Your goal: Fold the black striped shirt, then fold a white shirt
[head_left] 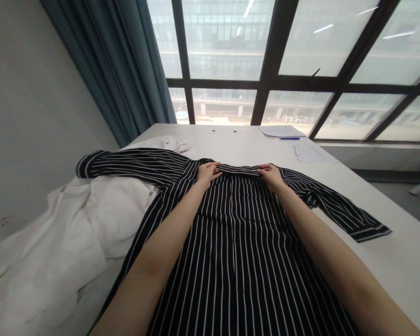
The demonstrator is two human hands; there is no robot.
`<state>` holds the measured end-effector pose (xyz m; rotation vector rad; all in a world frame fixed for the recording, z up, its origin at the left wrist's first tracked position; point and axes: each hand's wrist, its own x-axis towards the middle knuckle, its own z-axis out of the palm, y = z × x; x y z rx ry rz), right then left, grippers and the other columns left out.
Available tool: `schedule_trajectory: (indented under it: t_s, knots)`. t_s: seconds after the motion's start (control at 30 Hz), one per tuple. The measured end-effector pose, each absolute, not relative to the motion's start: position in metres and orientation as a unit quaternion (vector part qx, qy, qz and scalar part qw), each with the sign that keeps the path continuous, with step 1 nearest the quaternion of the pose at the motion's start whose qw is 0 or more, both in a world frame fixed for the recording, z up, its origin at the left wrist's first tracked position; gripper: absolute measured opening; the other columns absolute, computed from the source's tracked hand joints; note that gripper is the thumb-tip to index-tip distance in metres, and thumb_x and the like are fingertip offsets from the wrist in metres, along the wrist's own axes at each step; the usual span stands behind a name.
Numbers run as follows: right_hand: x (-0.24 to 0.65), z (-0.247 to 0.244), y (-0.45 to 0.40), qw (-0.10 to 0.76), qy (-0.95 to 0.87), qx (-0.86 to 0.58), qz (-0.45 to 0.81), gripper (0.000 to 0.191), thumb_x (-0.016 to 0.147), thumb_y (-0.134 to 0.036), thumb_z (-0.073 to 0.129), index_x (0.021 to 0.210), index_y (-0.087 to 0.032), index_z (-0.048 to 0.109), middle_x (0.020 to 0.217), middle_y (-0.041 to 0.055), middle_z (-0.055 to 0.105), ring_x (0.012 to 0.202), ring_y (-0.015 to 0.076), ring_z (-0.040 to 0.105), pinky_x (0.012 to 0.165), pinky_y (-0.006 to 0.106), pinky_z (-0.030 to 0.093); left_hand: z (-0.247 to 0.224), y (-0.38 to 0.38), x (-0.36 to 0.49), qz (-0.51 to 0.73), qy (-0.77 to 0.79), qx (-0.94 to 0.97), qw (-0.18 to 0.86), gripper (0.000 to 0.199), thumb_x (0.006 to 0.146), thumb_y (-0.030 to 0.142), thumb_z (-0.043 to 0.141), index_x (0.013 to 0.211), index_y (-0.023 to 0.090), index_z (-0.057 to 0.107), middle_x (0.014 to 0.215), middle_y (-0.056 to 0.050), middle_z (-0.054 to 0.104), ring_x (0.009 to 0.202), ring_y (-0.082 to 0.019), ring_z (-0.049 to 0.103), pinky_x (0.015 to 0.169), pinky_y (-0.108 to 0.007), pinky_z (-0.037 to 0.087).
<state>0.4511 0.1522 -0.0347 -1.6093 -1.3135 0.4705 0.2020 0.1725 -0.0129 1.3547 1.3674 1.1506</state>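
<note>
A black shirt with white stripes (pixel 236 224) lies front side up, its collar end toward the window and both sleeves spread out sideways. My left hand (pixel 208 173) pinches the left end of the striped collar. At the collar's right end, my right hand (pixel 270 175) grips the cloth between thumb and fingers. The collar band (pixel 238 171) runs flat between the two hands. The left sleeve rests partly on a heap of white cloth (pixel 105 214); the right sleeve lies on the white table (pixel 381 261).
Papers (pixel 283 131) and a blue pen (pixel 290 138) lie at the table's far right, with another sheet (pixel 311 153) nearer. Two small dark-centred items sit by the far edge. A blue curtain (pixel 119 60) hangs at the left beside the window.
</note>
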Motion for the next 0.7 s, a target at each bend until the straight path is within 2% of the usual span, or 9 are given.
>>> schedule_trajectory:
  t_s: [0.07, 0.17, 0.27, 0.3, 0.37, 0.47, 0.6, 0.7]
  knots:
    - [0.454, -0.032, 0.149, 0.466, -0.553, -0.671, 0.164, 0.025, 0.071, -0.024, 0.060, 0.094, -0.015, 0.065, 0.075, 0.0023, 0.063, 0.069, 0.0173, 0.061, 0.066, 0.034, 0.053, -0.014, 0.171, 0.197, 0.431, 0.569, 0.575, 0.401, 0.030, 0.087, 0.015, 0.049, 0.106, 0.014, 0.072, 0.073, -0.004, 0.070, 0.073, -0.013, 0.068, 0.074, -0.028, 0.059]
    - [0.462, -0.028, 0.139, 0.413, -0.588, -0.684, 0.123, 0.022, 0.067, -0.016, 0.059, 0.087, -0.017, 0.068, 0.077, 0.0030, 0.064, 0.074, 0.0191, 0.061, 0.076, 0.036, 0.052, -0.015, 0.169, 0.186, 0.357, 0.594, 0.634, 0.343, 0.020, 0.082, 0.024, 0.059, 0.087, 0.018, 0.077, 0.062, -0.003, 0.067, 0.070, -0.019, 0.068, 0.074, -0.033, 0.057]
    - [0.466, -0.023, 0.130, 0.356, -0.618, -0.697, 0.077, 0.016, 0.067, -0.014, 0.059, 0.079, -0.018, 0.069, 0.084, 0.0081, 0.065, 0.081, 0.0236, 0.063, 0.082, 0.040, 0.049, -0.010, 0.166, 0.180, 0.288, 0.606, 0.687, 0.278, 0.014, 0.077, 0.027, 0.065, 0.072, 0.021, 0.077, 0.066, -0.005, 0.069, 0.081, -0.025, 0.068, 0.083, -0.037, 0.053]
    - [0.465, -0.022, 0.129, 0.343, -0.624, -0.700, 0.057, 0.018, 0.070, -0.015, 0.058, 0.083, -0.017, 0.070, 0.090, 0.0112, 0.065, 0.086, 0.0255, 0.063, 0.085, 0.041, 0.048, -0.008, 0.165, 0.180, 0.276, 0.609, 0.700, 0.251, 0.016, 0.079, 0.028, 0.063, 0.074, 0.021, 0.077, 0.075, -0.007, 0.072, 0.088, -0.027, 0.067, 0.087, -0.038, 0.051]
    - [0.458, -0.018, 0.129, 0.324, -0.636, -0.700, 0.018, 0.026, 0.077, -0.017, 0.053, 0.097, -0.015, 0.070, 0.106, 0.0171, 0.063, 0.097, 0.0292, 0.062, 0.091, 0.044, 0.045, -0.003, 0.163, 0.183, 0.267, 0.612, 0.720, 0.190, 0.025, 0.087, 0.029, 0.053, 0.092, 0.022, 0.077, 0.099, -0.011, 0.072, 0.108, -0.030, 0.062, 0.097, -0.041, 0.046]
    - [0.438, -0.020, 0.132, 0.294, -0.670, -0.681, -0.012, 0.035, 0.086, -0.020, 0.046, 0.114, -0.015, 0.066, 0.122, 0.0184, 0.060, 0.113, 0.0314, 0.056, 0.098, 0.047, 0.042, -0.003, 0.161, 0.192, 0.252, 0.596, 0.753, 0.118, 0.039, 0.095, 0.027, 0.041, 0.126, 0.022, 0.064, 0.132, -0.014, 0.059, 0.131, -0.029, 0.045, 0.110, -0.044, 0.033]
    - [0.414, -0.040, 0.129, 0.239, -0.714, -0.658, -0.006, 0.037, 0.092, -0.027, 0.044, 0.125, -0.026, 0.062, 0.139, 0.0078, 0.057, 0.129, 0.0293, 0.047, 0.106, 0.050, 0.036, -0.021, 0.162, 0.194, 0.173, 0.561, 0.803, 0.098, 0.044, 0.095, 0.035, 0.047, 0.138, 0.027, 0.053, 0.148, -0.008, 0.047, 0.141, -0.027, 0.036, 0.117, -0.050, 0.022]
    - [0.415, -0.055, 0.124, 0.210, -0.703, -0.680, -0.004, 0.042, 0.095, -0.037, 0.043, 0.133, -0.027, 0.058, 0.146, 0.0081, 0.051, 0.135, 0.0335, 0.041, 0.108, 0.059, 0.030, -0.035, 0.165, 0.190, 0.128, 0.568, 0.808, 0.092, 0.051, 0.097, 0.045, 0.042, 0.143, 0.023, 0.047, 0.155, -0.011, 0.038, 0.145, -0.030, 0.029, 0.116, -0.057, 0.020]
